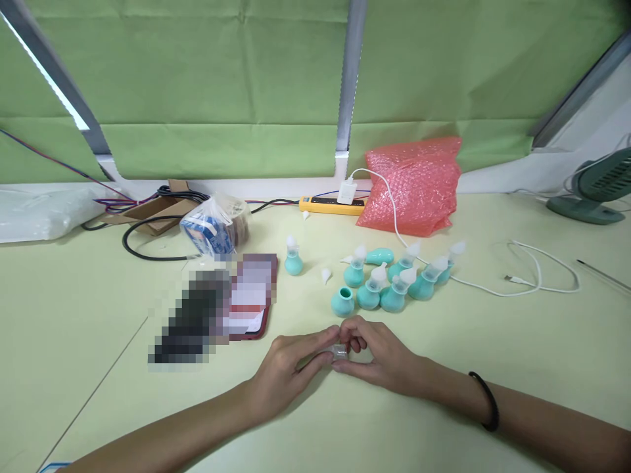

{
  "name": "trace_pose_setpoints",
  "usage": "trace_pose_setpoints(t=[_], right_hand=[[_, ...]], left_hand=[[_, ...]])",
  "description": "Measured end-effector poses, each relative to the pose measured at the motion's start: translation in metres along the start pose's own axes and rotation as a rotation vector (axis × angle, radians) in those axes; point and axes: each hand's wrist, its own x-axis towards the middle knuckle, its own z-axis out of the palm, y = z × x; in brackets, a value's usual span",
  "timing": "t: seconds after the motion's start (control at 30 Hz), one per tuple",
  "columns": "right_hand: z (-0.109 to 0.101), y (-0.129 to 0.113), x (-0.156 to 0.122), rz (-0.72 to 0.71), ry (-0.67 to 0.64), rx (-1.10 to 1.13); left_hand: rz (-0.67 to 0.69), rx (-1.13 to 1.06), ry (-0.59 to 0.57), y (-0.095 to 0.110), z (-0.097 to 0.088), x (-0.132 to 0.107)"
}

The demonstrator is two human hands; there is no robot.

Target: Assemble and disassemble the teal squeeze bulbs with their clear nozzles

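Note:
My left hand (290, 368) pinches a small clear plastic tube (340, 352) between thumb and fingers. From the other side my right hand (382, 351), with a black band at its wrist, closes on the same tube with curled fingers and thumb. Just beyond the hands stands an open teal rubber bulb (344, 302) with no tip on it. Several teal bulbs with clear collars and white tips (372, 289) are grouped to its right. Another tipped bulb (293, 257) stands apart on the left, and a loose white tip (326, 275) lies between.
A teal bulb (379, 256) lies on its side behind the group. Phone (251, 295) at left, partly pixelated. Bagged tape rolls (217, 223), a yellow power strip (325, 206), a red bubble-wrap bag (411, 187), a white cable (493, 292) and a green fan (591, 190) surround the work area.

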Motion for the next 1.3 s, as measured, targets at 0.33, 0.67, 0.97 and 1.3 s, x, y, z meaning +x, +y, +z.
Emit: trace_pose_setpoints(t=[0.33, 0.67, 0.97, 1.3], right_hand=[[-0.0012, -0.0017, -0.0012, -0.019, 0.004, -0.018], [-0.0017, -0.0018, -0.0013, -0.007, -0.002, -0.001], [-0.0015, -0.0011, -0.0008, -0.001, 0.004, -0.004], [0.0002, 0.0, -0.0007, -0.02, 0.036, -0.016]], left_hand=[[0.022, 0.025, -0.052, 0.0006, -0.0003, 0.001], [0.055, 0.062, -0.103, -0.0001, -0.0005, 0.0004], [0.08, 0.081, -0.153, 0.0023, -0.0013, 0.0003], [0.071, 0.118, -0.232, 0.0063, -0.0051, -0.0007]])
